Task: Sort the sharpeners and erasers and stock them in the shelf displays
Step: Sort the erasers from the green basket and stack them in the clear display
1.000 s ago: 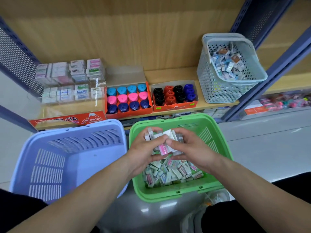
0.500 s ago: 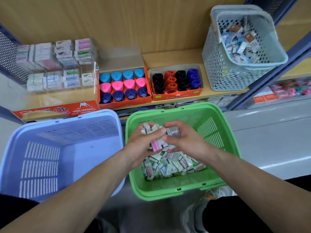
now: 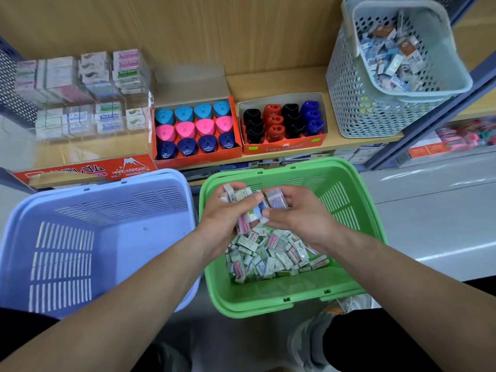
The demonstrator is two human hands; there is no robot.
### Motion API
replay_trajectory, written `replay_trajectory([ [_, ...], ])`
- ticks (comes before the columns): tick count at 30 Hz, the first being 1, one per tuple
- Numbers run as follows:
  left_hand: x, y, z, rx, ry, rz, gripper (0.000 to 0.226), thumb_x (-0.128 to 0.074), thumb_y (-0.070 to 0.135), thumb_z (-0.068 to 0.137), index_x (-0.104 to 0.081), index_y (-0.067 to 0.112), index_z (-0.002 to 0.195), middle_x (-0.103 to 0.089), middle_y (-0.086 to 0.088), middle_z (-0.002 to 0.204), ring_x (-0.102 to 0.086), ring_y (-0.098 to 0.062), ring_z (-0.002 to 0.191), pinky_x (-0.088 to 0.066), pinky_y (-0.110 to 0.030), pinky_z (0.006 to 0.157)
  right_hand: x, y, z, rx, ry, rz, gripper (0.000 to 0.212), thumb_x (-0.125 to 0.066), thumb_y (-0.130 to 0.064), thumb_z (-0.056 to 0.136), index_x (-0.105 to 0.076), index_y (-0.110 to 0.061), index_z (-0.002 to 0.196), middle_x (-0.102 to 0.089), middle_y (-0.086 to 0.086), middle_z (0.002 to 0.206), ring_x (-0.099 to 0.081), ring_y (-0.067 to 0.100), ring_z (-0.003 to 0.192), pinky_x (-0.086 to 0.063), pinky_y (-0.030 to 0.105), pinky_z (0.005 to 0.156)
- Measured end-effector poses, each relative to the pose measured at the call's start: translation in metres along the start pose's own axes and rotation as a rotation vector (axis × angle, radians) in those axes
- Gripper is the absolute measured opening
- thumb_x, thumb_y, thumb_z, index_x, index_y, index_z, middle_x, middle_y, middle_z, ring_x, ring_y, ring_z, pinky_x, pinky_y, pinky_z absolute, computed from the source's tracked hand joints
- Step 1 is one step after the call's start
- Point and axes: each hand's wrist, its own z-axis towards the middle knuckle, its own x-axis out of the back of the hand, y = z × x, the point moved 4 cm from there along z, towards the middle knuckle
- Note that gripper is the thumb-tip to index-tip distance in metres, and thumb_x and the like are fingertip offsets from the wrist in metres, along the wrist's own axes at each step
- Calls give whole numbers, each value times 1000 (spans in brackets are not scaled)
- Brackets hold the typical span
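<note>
A green basket (image 3: pixel 346 200) on the floor holds a heap of small wrapped erasers (image 3: pixel 271 257). Above the heap, my left hand (image 3: pixel 228 218) grips a bunch of erasers (image 3: pixel 241 196), fingers curled around them. My right hand (image 3: pixel 298 216) is against it and pinches one grey-wrapped eraser (image 3: pixel 276 198) at the top of the bunch. On the shelf stand a clear eraser display (image 3: pixel 80 95), an orange box of blue, pink and navy sharpeners (image 3: pixel 193 130) and a Faber-Castell box of black, red and blue sharpeners (image 3: pixel 281 120).
An empty lilac basket (image 3: pixel 88 237) sits left of the green one. A grey perforated basket (image 3: pixel 375 84) with several boxed items stands on the shelf at the right. A blue shelf post (image 3: pixel 440 108) slants down at right. My shoe (image 3: pixel 311 336) is below the green basket.
The view has tipped down and closer to the shelf. Both hands stay together over the green basket, and my right hand has shifted its fingers onto a grey-wrapped eraser at the top of the bunch.
</note>
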Motion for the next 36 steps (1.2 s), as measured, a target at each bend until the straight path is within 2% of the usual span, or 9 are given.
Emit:
replay_trajectory([
  [5,0,-3,1,-47,72,104,71,-98,29,53,-62,18,113,-73,-13,105,-73,-31,89,-61,-46,75,-5,3,-1,15,-23,0,25,-74,0,88,-69,-7,111,-76,13,103,-76,24,93,-61,33,86],
  [9,0,0,2,-44,56,72,41,-87,9,73,-61,18,105,-69,-9,88,-68,-25,71,-55,-35,62,-6,1,-3,14,-28,35,22,-74,-1,88,-72,-10,108,-75,10,104,-76,23,93,-60,30,85],
  [15,6,20,-3,-80,49,146,36,-78,0,82,-59,17,107,-70,-6,80,-71,-20,59,-47,-25,42,1,-7,-4,-54,-76,123,35,-53,8,97,-58,-5,130,-75,13,113,-72,26,105,-59,41,92],
  [21,19,36,-8,-155,80,226,34,-83,5,78,-65,20,102,-64,-6,80,-64,-21,70,-59,-38,59,1,-21,-10,3,-89,145,26,-55,2,99,-63,-9,121,-74,14,111,-73,25,101,-60,32,82],
  [24,24,47,-17,-187,83,241,34,-84,5,76,-65,20,100,-64,8,69,-64,-15,70,-59,-41,65,-2,-29,-12,61,-35,97,19,-61,-5,98,-73,-15,110,-70,2,92,-71,18,82,-58,27,73],
  [27,32,65,-28,-210,95,239,34,-84,3,76,-65,21,96,-60,7,73,-63,-13,68,-58,-40,65,-12,-41,-13,128,23,20,13,-67,-10,96,-75,-17,103,-63,-1,80,-59,13,65,-52,28,60],
  [31,52,97,-49,-264,143,261,34,-83,1,76,-64,22,94,-60,6,74,-62,-12,65,-57,-34,60,-36,-64,-13,194,-19,34,23,-65,1,94,-72,-14,110,-72,4,85,-72,21,79,-58,29,75],
  [34,78,119,-68,-293,193,301,37,-88,5,70,-66,23,93,-60,5,73,-60,-16,63,-57,-42,64,-60,-80,-15,227,-76,-1,32,-57,4,98,-67,-16,121,-76,5,93,-76,22,93,-60,29,85],
  [36,99,132,-80,-310,226,337,37,-89,6,69,-65,23,93,-60,6,69,-58,-15,55,-51,-38,54,-75,-90,-13,259,-88,-71,31,-59,0,98,-67,-17,123,-76,6,99,-76,21,93,-61,32,86],
])
